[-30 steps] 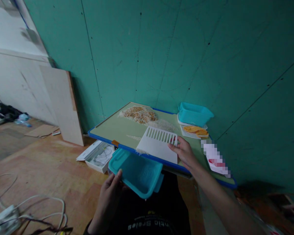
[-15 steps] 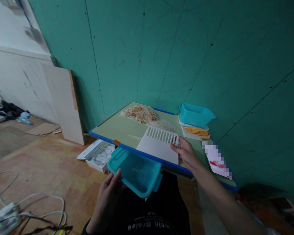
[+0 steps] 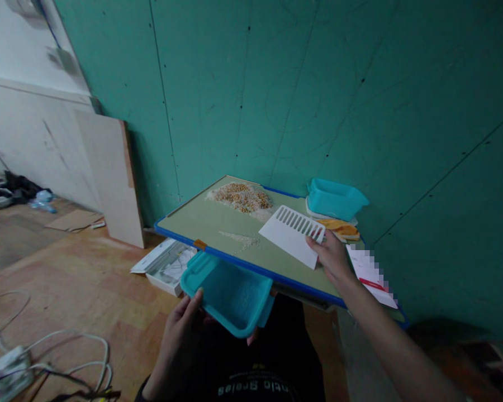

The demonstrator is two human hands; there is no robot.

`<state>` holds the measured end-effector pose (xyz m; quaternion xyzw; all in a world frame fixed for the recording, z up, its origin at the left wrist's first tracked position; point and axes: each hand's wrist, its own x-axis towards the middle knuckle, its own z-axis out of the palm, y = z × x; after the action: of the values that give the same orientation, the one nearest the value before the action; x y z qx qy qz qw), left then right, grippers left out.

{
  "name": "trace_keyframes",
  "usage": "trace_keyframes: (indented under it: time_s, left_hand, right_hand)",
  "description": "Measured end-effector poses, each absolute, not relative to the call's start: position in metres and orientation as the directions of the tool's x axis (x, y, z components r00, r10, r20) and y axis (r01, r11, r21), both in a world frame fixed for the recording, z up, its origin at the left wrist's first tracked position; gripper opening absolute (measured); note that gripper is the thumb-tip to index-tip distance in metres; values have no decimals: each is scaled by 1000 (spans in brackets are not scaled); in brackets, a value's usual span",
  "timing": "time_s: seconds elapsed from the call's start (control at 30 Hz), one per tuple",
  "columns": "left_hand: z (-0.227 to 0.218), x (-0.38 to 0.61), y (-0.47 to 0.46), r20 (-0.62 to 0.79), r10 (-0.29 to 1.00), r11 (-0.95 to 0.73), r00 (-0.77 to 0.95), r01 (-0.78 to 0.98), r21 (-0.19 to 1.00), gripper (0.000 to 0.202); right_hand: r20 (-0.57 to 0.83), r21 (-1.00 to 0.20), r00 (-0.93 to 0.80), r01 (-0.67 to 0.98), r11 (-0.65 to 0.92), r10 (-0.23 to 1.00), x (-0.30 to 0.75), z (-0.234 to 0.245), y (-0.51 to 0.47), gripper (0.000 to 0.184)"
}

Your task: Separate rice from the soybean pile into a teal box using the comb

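Now, I pulled the white scraper (image 3: 288, 241) off the table (image 3: 188, 224) edge, right hand (image 3: 334, 257) gripping it | left hand (image 3: 183, 318) held the blue tub (image 3: 213, 286) below | some grains (image 3: 248, 241) still needed sweeping.

The nearer turquoise tub (image 3: 216, 274) looks to me like smooth, slightly glossy plastic. The white slotted scraper (image 3: 291, 241) seems plastic also, but matt. The worktop (image 3: 188, 224) has a matt surface, the leaning board (image 3: 109, 178) looks wooden, and the yellow piece (image 3: 338, 226) resembles cloth.
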<state>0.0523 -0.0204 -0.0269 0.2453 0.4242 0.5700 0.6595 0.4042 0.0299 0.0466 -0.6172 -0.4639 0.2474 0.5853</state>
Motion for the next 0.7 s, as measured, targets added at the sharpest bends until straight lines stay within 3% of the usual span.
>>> trace_keyframes:
  time_s: [0.17, 0.7]
  left_hand:
    - [-29, 48, -18, -269, 963, 227, 3, -547, 806, 33]
    - [-11, 38, -18, -315, 949, 273, 20, -553, 787, 40]
  right_hand:
    - [146, -978, 438, 200, 62, 887, 374, 57, 32, 47]
    - [66, -998, 221, 37, 59, 973, 320, 57, 43, 50]
